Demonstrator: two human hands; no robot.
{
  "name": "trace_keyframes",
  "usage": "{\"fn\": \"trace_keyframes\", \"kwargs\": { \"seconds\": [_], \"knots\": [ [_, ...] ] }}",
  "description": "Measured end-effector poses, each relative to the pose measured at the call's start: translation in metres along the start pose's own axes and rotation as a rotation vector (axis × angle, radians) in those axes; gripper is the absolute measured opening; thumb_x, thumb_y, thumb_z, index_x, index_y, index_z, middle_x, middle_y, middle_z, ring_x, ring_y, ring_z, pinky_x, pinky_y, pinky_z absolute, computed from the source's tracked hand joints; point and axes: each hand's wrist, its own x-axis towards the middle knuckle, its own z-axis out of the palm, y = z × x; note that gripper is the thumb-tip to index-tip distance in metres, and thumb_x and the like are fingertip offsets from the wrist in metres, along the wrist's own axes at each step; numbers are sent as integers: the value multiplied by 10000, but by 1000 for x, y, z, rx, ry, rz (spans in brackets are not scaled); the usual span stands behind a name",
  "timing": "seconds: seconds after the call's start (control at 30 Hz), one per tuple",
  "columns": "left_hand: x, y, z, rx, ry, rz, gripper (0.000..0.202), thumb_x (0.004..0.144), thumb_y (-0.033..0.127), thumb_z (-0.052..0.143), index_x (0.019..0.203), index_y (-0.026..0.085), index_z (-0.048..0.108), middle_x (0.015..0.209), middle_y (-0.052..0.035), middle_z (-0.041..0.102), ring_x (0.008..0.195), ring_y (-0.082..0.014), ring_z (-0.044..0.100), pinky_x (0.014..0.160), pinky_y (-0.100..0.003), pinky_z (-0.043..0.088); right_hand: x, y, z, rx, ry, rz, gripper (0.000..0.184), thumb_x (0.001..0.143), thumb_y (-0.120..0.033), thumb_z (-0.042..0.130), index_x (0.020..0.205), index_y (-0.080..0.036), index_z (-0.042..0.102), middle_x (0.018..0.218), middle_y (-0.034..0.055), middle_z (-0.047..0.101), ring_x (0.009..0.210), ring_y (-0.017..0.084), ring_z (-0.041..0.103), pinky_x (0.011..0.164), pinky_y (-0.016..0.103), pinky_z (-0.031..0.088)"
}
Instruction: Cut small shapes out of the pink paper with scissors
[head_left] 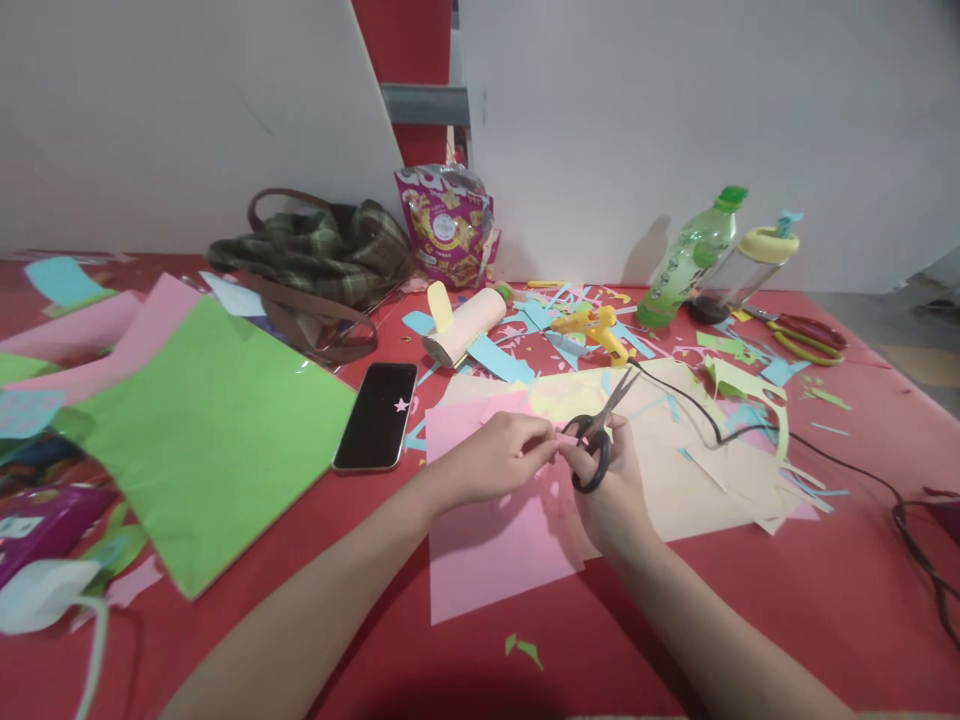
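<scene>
My right hand (616,500) holds black-handled scissors (598,425), their blades pointing up and away to the right, slightly apart. Close beside it, my left hand (495,455) is closed in a pinch, its fingertips meeting those of my right hand. Whatever sits in that pinch is too small to make out. Beneath both hands lies a pink paper sheet (487,570), partly over a cream sheet (690,500). Left of my left hand is a black phone (375,420) with a small pink star (401,405) on its screen.
A pale paper tube with wing-like strips (472,325) and a yellow glue gun (592,325) lie among paper scraps; its black cord (712,425) runs right. Behind stand a snack bag (448,230), bottle (690,260) and tumbler (750,270). Green paper (217,440) covers the left; red-handled scissors (810,335) lie right.
</scene>
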Motion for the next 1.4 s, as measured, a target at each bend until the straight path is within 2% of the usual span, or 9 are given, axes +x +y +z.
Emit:
{"fn": "trace_keyframes", "kwargs": {
  "seconds": [0.23,0.57,0.77,0.97,1.13,1.27,1.4],
  "knots": [
    [0,-1,3,-19,30,9,339,823,356,318,665,141,526,637,-5,539,595,-105,472,538,-211,340,0,0,0,-5,6,-11,294,616,-102,592,758,-250,380,713,-52,482,650,111,504,602,254,402],
    [-1,0,-5,1,6,7,255,769,264,378,571,139,478,551,15,480,527,-88,405,492,-194,299,-2,-1,1,-23,-43,12,308,595,-82,580,752,-256,380,732,-51,498,650,115,507,514,218,396],
    [-1,-1,-6,-51,10,-3,187,748,196,365,591,152,456,585,24,491,556,-92,439,527,-191,332,-1,-1,1,-19,1,-6,315,598,-84,580,770,-258,382,725,-53,503,641,107,499,519,212,382],
    [-1,0,-4,-72,-29,-19,253,793,281,347,647,150,507,631,9,525,581,-99,474,538,-198,360,0,1,-1,-1,-2,-32,306,613,-84,594,771,-256,396,724,-51,506,686,113,496,587,234,385],
    [-1,0,-3,-85,-35,-20,300,805,343,343,651,148,511,626,6,524,587,-102,489,556,-207,374,-1,1,-1,1,-5,-24,296,623,-97,600,772,-257,400,740,-44,506,687,116,495,578,235,389],
    [-1,0,-5,-76,-29,-8,315,804,354,352,622,145,501,600,10,515,565,-96,461,536,-203,357,-2,0,0,8,-15,-6,293,626,-92,599,761,-253,395,731,-45,499,658,110,486,539,220,383],
    [-2,2,-9,-96,1,-17,248,788,306,379,627,152,488,600,21,501,572,-94,452,541,-198,351,-3,-3,2,18,-31,4,298,628,-76,591,763,-247,387,741,-47,497,651,106,489,530,216,384]
  ]
}}
